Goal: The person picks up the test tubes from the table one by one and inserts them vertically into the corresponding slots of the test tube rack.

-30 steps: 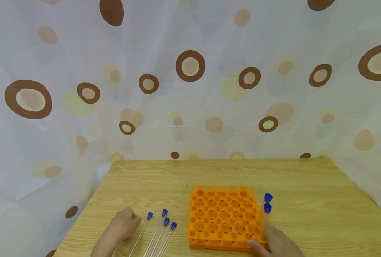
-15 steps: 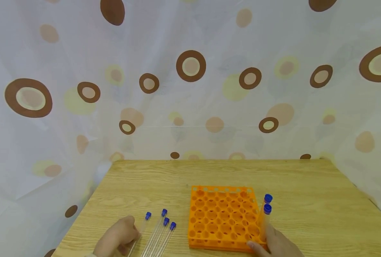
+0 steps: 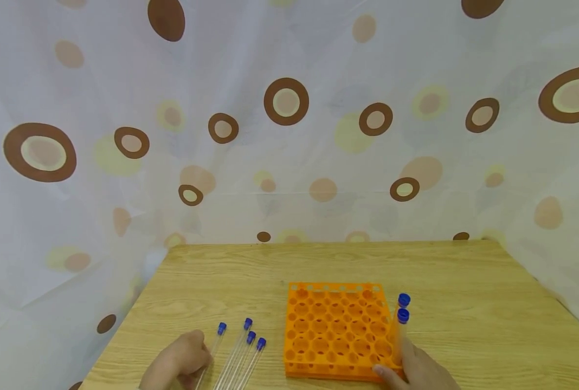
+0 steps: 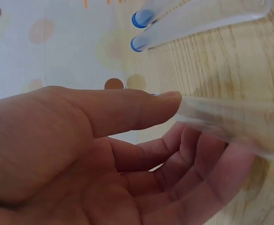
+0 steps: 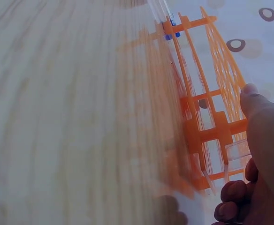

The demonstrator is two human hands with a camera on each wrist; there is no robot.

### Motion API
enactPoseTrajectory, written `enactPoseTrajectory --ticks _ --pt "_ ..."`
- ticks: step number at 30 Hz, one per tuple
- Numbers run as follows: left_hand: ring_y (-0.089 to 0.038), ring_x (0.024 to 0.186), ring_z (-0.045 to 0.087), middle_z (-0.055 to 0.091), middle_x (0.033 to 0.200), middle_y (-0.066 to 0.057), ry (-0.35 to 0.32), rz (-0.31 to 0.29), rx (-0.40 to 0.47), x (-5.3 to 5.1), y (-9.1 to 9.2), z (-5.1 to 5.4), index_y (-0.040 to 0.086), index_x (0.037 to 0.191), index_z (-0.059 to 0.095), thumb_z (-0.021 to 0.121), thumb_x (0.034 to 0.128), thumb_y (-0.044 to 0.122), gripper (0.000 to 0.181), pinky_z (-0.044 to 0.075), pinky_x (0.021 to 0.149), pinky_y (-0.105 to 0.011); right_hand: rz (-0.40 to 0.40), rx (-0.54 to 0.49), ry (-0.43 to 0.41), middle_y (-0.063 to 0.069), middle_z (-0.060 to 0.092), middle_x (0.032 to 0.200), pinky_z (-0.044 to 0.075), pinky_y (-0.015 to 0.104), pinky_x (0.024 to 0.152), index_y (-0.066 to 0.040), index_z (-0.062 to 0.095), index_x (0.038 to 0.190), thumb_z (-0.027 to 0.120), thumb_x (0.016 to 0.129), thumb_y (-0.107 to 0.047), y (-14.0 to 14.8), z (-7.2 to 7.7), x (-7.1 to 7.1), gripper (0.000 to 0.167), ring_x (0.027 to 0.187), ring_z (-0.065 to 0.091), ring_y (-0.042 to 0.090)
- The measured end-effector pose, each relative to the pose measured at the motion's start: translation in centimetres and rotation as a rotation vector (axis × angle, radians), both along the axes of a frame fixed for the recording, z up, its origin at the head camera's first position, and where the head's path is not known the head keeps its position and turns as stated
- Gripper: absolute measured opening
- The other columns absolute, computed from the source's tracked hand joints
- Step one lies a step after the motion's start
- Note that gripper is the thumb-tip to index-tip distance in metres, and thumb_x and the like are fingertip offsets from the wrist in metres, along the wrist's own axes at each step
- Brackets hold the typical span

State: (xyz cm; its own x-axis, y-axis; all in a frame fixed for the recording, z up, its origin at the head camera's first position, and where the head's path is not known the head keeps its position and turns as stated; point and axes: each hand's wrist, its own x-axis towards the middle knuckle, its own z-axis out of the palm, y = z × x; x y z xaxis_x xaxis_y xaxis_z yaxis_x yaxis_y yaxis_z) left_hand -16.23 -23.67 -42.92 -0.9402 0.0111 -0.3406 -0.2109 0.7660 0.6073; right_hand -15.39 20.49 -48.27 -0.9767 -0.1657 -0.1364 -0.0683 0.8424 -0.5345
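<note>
An orange test tube rack (image 3: 335, 325) with rows of round holes stands on the table. My right hand (image 3: 423, 368) grips its near right corner, the thumb on the rack's top and the fingers curled below. Two blue-capped test tubes (image 3: 403, 316) stand upright at the rack's right edge. On the left, my left hand (image 3: 184, 355) pinches a clear test tube (image 4: 231, 122) between thumb and fingers; its blue cap (image 3: 222, 328) points away from me. Beside it lie three more capped test tubes (image 3: 240, 357), their lower ends cut off by the head view.
The wooden table (image 3: 445, 281) reaches back to a white curtain (image 3: 280, 146) with brown and beige circles. That curtain also hangs along both sides. In the right wrist view the table (image 5: 66, 117) fills the left half.
My left hand has come down onto the leftmost test tube and now pinches it; its cap has shifted slightly left. My right hand stays at the rack.
</note>
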Motion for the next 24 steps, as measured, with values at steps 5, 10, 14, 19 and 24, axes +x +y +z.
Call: enactPoseTrajectory --ticks 5,10,14,19,24 --pt "-0.015 0.050 0.052 0.055 0.074 -0.008 0.057 -0.016 -0.034 -0.2 -0.2 0.2 0.000 0.087 0.053 0.060 0.0858 0.001 0.007 0.049 0.048 -0.025 -0.008 0.006 -0.017 0.025 0.061 0.127 0.053 0.056 0.087 0.010 0.030 0.147 0.056 0.089 -0.067 -0.1 0.1 0.0 0.100 0.111 0.063 0.038" --pt "-0.010 0.044 0.040 0.044 0.056 0.001 0.100 -0.031 0.016 -0.9 -0.1 0.8 0.009 0.069 0.048 0.057 0.0864 0.005 0.020 0.044 0.047 -0.022 -0.003 0.011 -0.012 0.026 0.062 0.124 0.053 0.057 0.085 0.009 0.032 0.146 0.056 0.090 -0.066 -0.2 0.4 -0.1 0.097 0.109 0.064 0.039" --pt "-0.011 0.048 0.042 0.045 0.059 0.000 0.149 -0.019 0.056 -1.3 0.6 1.6 0.009 0.072 0.048 0.058 0.0857 0.007 0.017 0.045 0.050 -0.024 0.006 -0.012 -0.011 0.029 0.060 0.128 0.052 0.058 0.087 0.009 0.030 0.147 0.057 0.090 -0.065 -0.2 0.6 0.0 0.097 0.111 0.063 0.041" --pt "-0.016 0.056 0.051 0.056 0.078 -0.007 0.210 -0.008 0.123 -1.4 2.2 2.7 0.002 0.093 0.054 0.058 0.0849 0.009 0.011 0.044 0.051 -0.026 0.002 -0.016 -0.025 0.030 0.059 0.128 0.052 0.059 0.088 0.010 0.029 0.147 0.057 0.090 -0.064 -0.2 0.6 0.0 0.098 0.112 0.063 0.042" --pt "-0.019 0.066 0.057 0.059 0.093 -0.009 0.254 -0.038 0.201 -1.6 4.0 3.9 0.003 0.100 0.054 0.059 0.0858 0.010 0.016 0.051 0.054 -0.029 0.000 -0.007 -0.038 0.028 0.061 0.125 0.052 0.058 0.088 0.011 0.030 0.146 0.058 0.090 -0.064 -0.2 0.6 -0.2 0.098 0.110 0.064 0.040"
